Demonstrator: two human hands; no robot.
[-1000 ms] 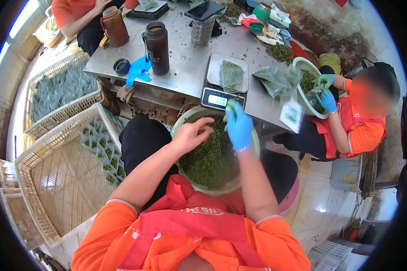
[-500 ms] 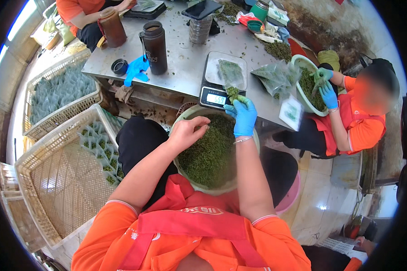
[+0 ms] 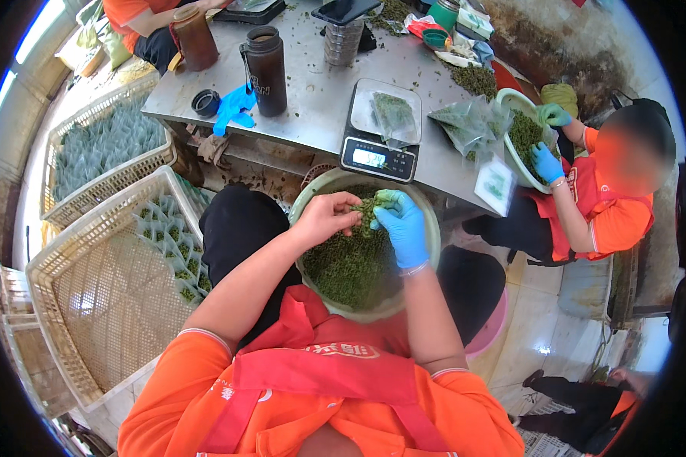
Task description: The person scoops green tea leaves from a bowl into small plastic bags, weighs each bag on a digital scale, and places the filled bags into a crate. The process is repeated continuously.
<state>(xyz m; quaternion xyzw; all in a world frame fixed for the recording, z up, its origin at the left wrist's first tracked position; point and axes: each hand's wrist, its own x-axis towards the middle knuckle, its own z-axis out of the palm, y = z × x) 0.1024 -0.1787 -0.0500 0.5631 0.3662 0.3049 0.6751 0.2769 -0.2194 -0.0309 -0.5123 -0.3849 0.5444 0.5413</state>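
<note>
Tabletop: metal tabletop ahead of the worker, with loose green bits scattered over its surface.
Near crate: pale lattice plastic crate to the worker's left, tilted in view; clear bags of green plant matter stand along its right side, the rest of its base exposed.
Co-worker: person in orange shirt and red apron seated at the right, gloved hands at a second basin of green matter.
Far crate: similar crate beyond the first, packed with filled bags.
Basin: round pale-green basin between the worker's knees, holding a mass of small green plant pieces.
Scale: digital scale at the tabletop's near edge, display lit.
Right hand: blue-gloved right hand above the basin, thumb and fingers closed on a green clump.
Left hand: bare left hand opposite, fingertips pinching the same clump from its left side.
Bottle: dark lidless bottle upright, a loose blue glove just beside it.
Bag: clear filled bag lying on the scale's platform.
Clump: between both hands, over the basin's contents.
</note>
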